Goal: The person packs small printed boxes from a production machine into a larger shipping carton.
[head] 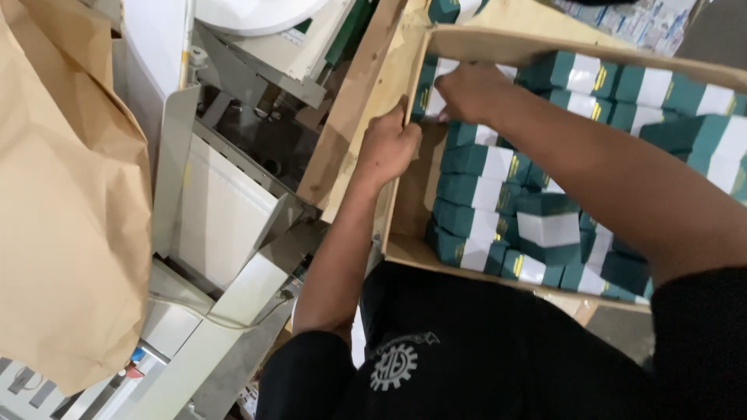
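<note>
A brown cardboard box point(401, 253) stands in front of me, packed with several green-and-white packets point(476, 166) laid in rows. My left hand point(387, 145) grips the box's left wall at its top edge, fingers curled over the rim. My right hand point(472, 91) reaches into the far left corner of the box and rests on a packet point(436, 101) there, fingers closed around its top. More green-and-white packets point(661, 89) fill the right side of the box.
A large brown paper sack point(66, 202) hangs at the left. A white and grey metal machine point(226, 210) with a chute stands between the sack and the box. An open box flap point(358, 101) leans against the machine. Printed cartons point(638, 23) lie beyond the box.
</note>
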